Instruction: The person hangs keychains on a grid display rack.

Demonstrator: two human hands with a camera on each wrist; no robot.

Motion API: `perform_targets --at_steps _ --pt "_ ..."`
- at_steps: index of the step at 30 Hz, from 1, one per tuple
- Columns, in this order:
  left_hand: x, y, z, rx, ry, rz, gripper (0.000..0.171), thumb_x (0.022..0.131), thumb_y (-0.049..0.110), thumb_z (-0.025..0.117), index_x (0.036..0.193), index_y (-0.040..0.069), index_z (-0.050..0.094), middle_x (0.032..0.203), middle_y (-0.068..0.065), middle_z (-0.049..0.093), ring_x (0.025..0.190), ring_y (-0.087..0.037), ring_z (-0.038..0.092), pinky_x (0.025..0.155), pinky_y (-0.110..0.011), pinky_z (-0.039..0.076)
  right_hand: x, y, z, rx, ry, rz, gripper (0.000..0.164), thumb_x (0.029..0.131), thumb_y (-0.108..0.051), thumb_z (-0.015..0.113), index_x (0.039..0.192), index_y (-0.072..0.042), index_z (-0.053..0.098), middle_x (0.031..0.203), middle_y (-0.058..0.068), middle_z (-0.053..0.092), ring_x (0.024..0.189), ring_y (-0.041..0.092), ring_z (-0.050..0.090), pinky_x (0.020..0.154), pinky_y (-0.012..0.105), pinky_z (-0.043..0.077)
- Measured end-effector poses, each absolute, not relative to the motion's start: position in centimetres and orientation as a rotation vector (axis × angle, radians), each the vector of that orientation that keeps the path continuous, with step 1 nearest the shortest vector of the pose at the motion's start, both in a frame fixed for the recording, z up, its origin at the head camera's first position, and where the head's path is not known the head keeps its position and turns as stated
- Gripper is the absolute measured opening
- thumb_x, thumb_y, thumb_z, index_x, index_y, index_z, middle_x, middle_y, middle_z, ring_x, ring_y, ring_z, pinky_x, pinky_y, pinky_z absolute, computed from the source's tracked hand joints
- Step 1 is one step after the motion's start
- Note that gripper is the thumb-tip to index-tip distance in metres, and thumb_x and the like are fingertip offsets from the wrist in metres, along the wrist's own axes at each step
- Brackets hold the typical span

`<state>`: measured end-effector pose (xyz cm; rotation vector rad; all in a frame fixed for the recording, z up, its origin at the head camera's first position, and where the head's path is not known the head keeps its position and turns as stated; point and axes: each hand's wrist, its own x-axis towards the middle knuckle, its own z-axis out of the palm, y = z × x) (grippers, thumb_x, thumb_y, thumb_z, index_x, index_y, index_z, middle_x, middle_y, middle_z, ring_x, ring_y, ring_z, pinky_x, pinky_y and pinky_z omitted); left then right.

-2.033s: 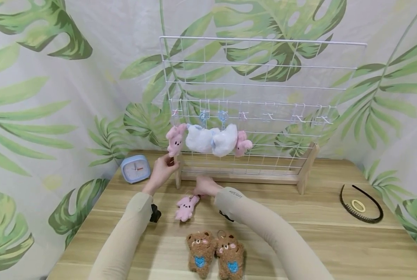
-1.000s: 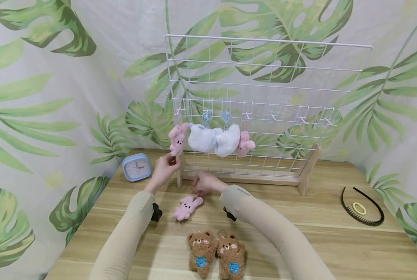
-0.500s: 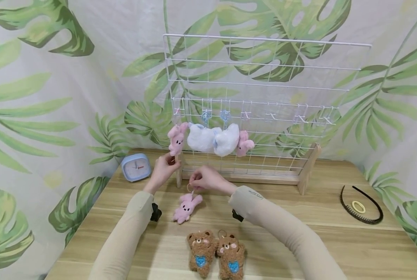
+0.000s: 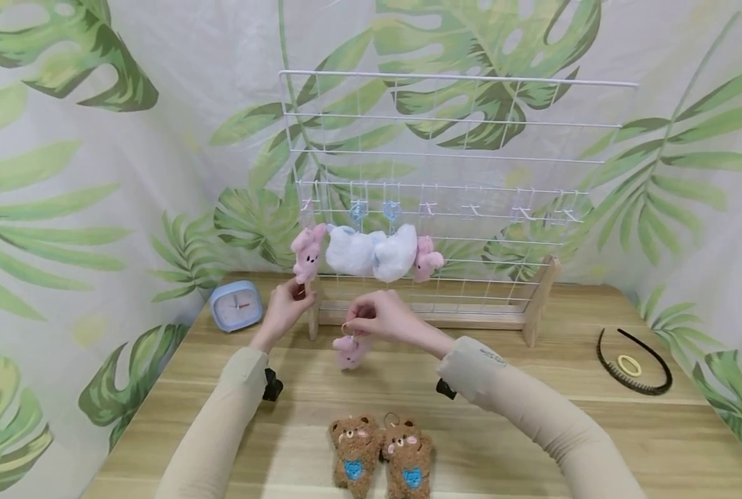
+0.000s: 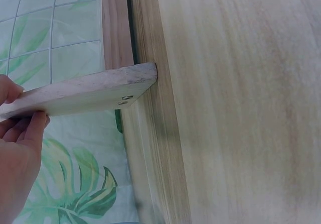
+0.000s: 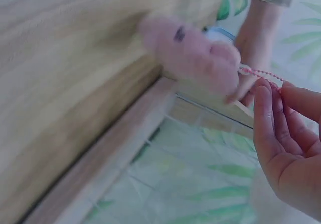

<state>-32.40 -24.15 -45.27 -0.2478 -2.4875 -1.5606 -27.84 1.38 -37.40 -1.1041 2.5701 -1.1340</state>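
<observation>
I have the right hand (image 4: 383, 315) pinching a thin chain (image 6: 266, 75) between thumb and fingertips, other fingers folded in behind. From that chain hangs the pink toy (image 4: 349, 351), blurred, in front of the rack's base; from the right wrist it looks clear of the table (image 4: 533, 416). My left hand (image 4: 285, 308) grips the rack's left post (image 5: 90, 86), thumb on one face and bent fingers on the other, just under a hanging toy.

Just beyond stands the rack (image 4: 458, 77), with a row of hooks across it. A pink plush (image 4: 307, 256) hangs at the left end, then a white plush (image 4: 349, 251) and a second white one (image 4: 397, 254), then another pink plush (image 4: 429, 260). The hooks to the right of these (image 4: 472, 210) carry no toys.

I read the step as bringing this toy to the rack to hang. The next move would call for raising the chain loop to a bare hook and threading it over the tip, the left hand steadying the frame.

Nearer me lie two bears (image 4: 355, 454), side by side; a clock (image 4: 236, 305) sits left, a headband (image 4: 648, 389) far right.
</observation>
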Motion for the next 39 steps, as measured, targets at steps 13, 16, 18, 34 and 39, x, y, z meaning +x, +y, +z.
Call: perform_targets --at_steps 13,16,18,34,39 --pt "-31.9 -25.2 -45.6 -0.262 -2.493 -1.54 0.031 0.094 0.008 0.058 0.12 -0.009 0.061 0.119 -0.03 0.067 0.116 -0.035 0.064 0.086 -0.016 0.054 -25.8 9.6 -30.0 -1.074 2.798 -1.165 0.005 0.09 -0.014 0.072 0.089 -0.009 0.073 0.082 0.004 0.075 0.071 0.009 0.065 0.063 0.018 0.052" --pt "-31.8 -25.5 -45.6 -0.256 -2.481 -1.503 0.029 0.092 0.007 0.057 0.116 -0.01 0.062 0.118 -0.031 0.067 0.113 -0.031 0.065 0.084 -0.016 0.055 -25.6 11.4 -27.9 -0.993 2.88 -1.142 0.006 0.091 -0.016 0.072 0.089 -0.01 0.073 0.084 0.004 0.074 0.073 0.009 0.064 0.064 0.019 0.052" --pt "-31.8 -25.7 -45.7 -0.257 -2.482 -1.476 0.029 0.092 0.007 0.057 0.115 -0.01 0.062 0.118 -0.031 0.067 0.113 -0.032 0.065 0.085 -0.017 0.056 -25.7 12.6 -26.6 -0.936 2.929 -1.134 0.007 0.091 -0.016 0.071 0.09 -0.01 0.074 0.084 0.005 0.074 0.073 0.01 0.064 0.063 0.019 0.051" --pt "-32.1 -25.0 -45.6 -0.262 -2.518 -1.452 0.035 0.094 0.007 0.059 0.124 -0.01 0.06 0.117 -0.03 0.068 0.114 -0.037 0.065 0.08 -0.01 0.051 -29.5 17.2 -21.8 -0.557 3.064 -1.175 0.015 0.094 -0.018 0.068 0.099 -0.004 0.073 0.094 0.013 0.077 0.073 0.007 0.07 0.067 0.018 0.056" --pt "-32.3 -24.3 -45.3 -0.299 -2.505 -1.472 0.033 0.094 0.006 0.059 0.123 -0.009 0.061 0.118 -0.03 0.068 0.114 -0.037 0.065 0.081 -0.012 0.053 -30.8 18.0 -21.6 -0.476 3.055 -1.201 0.017 0.094 -0.018 0.067 0.099 -0.002 0.073 0.095 0.013 0.077 0.072 0.006 0.072 0.072 0.026 0.061"
